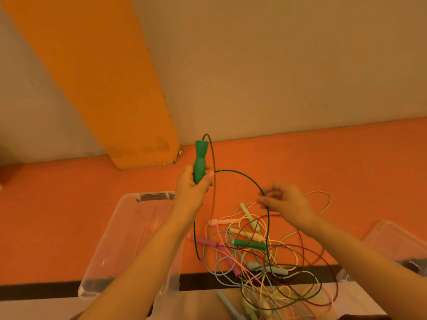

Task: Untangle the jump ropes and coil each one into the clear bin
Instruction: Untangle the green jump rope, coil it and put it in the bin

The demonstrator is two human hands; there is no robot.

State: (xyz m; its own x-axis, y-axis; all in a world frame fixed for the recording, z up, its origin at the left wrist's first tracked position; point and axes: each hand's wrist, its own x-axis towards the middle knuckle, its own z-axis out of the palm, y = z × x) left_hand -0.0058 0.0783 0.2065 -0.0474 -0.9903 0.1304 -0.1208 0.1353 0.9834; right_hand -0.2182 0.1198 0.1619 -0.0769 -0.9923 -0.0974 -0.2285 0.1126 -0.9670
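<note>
While left hand (193,188) clenches the green handle (199,164) and right hand (283,200) pinches its green cord (240,177), step = untangling. Rest in pile (265,262) beside clear bin (129,239). Next: free 2nd handle (249,244), coil.

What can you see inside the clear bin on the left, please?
No coiled rope shows inside the clear bin; only the orange surface shows through it. The left forearm covers its right side.

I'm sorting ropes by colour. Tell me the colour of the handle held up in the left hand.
Green handle, clearest in the head view.
</note>
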